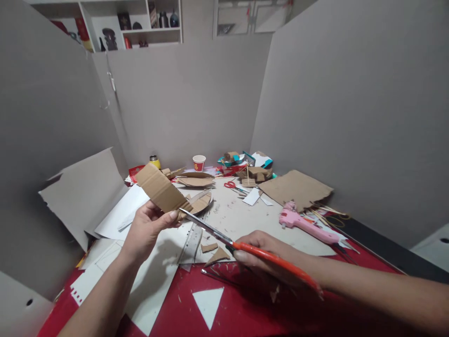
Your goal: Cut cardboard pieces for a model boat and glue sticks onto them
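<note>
My left hand (147,229) pinches the lower end of a brown cardboard strip (159,187), thumb on the near side, and holds it tilted above the table. My right hand (261,250) is wrapped round the orange-red handle of a pair of scissors (210,230). Their upper blade points left, its tip at the strip's lower edge close to my left thumb. A second blade appears spread apart, lower down over the red cloth. Beneath the hands are a clear ruler (191,241), small cardboard scraps (217,256) and a white paper triangle (208,304).
A pink glue gun (308,227) lies at the right, near a flat cardboard sheet (296,187). Red-handled scissors (230,185), a paper cup (199,163) and cardboard pieces (196,180) sit farther back. White sheets (122,215) spread at left. Grey panels (189,93) enclose the table.
</note>
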`<state>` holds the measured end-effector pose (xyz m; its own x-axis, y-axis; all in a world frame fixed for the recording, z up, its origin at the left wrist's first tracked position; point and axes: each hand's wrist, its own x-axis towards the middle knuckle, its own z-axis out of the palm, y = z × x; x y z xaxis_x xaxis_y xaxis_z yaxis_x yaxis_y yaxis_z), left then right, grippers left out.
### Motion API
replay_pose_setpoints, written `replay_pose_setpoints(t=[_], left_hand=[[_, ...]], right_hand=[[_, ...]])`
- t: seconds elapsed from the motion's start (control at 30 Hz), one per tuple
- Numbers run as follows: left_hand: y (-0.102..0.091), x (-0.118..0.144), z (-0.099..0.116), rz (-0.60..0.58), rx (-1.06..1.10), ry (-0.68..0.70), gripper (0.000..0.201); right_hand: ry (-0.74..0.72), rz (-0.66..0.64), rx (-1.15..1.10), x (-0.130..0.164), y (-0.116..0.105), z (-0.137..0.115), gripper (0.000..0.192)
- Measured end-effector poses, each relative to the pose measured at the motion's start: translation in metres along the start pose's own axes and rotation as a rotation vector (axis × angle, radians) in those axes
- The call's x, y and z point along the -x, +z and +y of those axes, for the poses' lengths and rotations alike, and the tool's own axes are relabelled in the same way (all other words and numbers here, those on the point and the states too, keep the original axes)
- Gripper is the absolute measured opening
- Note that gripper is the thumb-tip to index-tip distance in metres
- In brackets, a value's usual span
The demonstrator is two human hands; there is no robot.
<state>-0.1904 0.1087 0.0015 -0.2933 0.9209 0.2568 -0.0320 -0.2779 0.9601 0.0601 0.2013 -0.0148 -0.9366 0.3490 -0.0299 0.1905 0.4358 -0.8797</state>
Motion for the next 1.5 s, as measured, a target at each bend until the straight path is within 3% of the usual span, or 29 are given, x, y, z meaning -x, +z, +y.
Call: replay_pose_setpoints(t=[0.13,0.37,0.63,1.0,1.33,1.5], left_hand=[[0.005,-0.001,0.0,0.014,0.01,-0.039,0.031],[0.006,0.003,0.004,0.07,0.058,0.068,0.027],[0.004,0.003,0.005,0.014,0.064,0.095,0.022],[0.003,0.004,0.003,-0.098,0.043,0.09,0.018],[0.003,0.007,0.01,-0.09,0.006,0.104,0.017],[-0.002,0.005,0.01,-0.088,0.023,0.098,0.021]], right_hand=[[0.008,0.047,0.025,-0.008,0.0,-0.004,0.054],[-0.023,0.079,0.096,-0.013,0.007,-0.014,0.054],[-0.019,0.061,0.122,-0.009,0.008,-0.006,0.054],[0.139,-0.019,-0.213,0.003,0.018,0.0,0.055],[0.08,0.034,-0.114,0.002,0.02,-0.007,0.056],[0.072,0.025,-0.081,0.011,0.024,0.014,0.052]])
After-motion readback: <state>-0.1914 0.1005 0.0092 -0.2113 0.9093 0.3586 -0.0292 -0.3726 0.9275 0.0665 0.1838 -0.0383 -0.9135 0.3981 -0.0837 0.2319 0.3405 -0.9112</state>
